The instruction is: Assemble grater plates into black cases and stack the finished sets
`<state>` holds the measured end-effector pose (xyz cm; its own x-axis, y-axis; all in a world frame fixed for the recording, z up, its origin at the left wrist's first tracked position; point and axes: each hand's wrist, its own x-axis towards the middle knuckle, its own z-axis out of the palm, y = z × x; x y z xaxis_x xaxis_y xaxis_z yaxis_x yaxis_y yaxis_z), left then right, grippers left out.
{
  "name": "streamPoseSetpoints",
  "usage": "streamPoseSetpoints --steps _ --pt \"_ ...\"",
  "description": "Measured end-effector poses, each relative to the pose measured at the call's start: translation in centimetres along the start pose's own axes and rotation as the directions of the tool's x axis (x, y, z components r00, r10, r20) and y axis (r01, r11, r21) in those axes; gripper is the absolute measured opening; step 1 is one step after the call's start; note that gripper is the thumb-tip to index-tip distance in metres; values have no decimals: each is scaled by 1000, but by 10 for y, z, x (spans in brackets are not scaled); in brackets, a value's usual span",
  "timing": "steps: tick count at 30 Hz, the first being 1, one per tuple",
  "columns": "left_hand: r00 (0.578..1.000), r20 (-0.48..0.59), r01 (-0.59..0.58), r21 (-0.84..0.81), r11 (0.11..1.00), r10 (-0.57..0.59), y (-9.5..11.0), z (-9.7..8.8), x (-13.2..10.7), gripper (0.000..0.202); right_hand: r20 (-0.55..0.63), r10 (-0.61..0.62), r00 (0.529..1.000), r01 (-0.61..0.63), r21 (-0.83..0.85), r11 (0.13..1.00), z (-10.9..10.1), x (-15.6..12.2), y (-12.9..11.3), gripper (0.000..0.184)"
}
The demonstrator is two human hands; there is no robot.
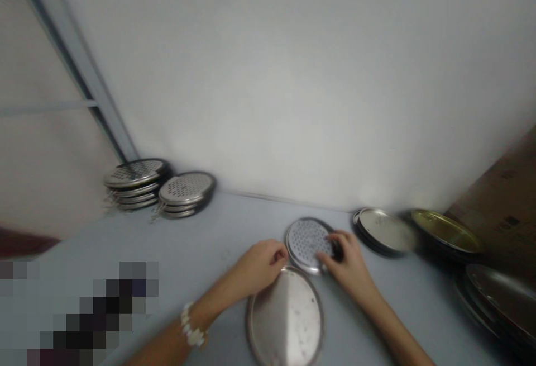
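Note:
A round perforated metal plate (pixel 309 241) lies on the table in front of me, with a dark rim showing behind it. My right hand (pixel 349 265) is at its right edge, thumb and fingers apart, the thumb tip over the plate. My left hand (pixel 266 260) is closed, its fingers pinched together by the plate's lower left edge; what they hold, if anything, cannot be made out. Below both hands lies a smooth round metal disc (pixel 287 321) with a raised rim, its top edge close to my left fingers.
Two stacks of perforated plates, a taller stack (pixel 136 184) and a shorter stack (pixel 187 193), stand at the back left. On the right are a silvery disc (pixel 385 229), a yellowish dish (pixel 446 231) and dark round pans (pixel 502 293). A cardboard box (pixel 508 187) and a wall (pixel 268 75) border the table.

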<state>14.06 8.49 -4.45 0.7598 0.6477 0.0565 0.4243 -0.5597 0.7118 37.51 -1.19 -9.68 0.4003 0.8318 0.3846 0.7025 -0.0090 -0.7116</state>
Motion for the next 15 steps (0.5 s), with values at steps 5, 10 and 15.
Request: streamPoseSetpoints --steps 5,10,15 --pt "992 -96 87 -18 996 -88 -2 3 2 22 -18 18 1000 -18 -4 1000 0 -2 -5 30" --pt "986 -120 105 -77 992 -113 -6 8 6 21 -25 -15 1000 15 17 1000 -3 -2 -12 23" --pt "969 -190 105 -272 957 -160 -6 9 10 19 -26 -23 999 25 77 997 -4 -2 -18 17"
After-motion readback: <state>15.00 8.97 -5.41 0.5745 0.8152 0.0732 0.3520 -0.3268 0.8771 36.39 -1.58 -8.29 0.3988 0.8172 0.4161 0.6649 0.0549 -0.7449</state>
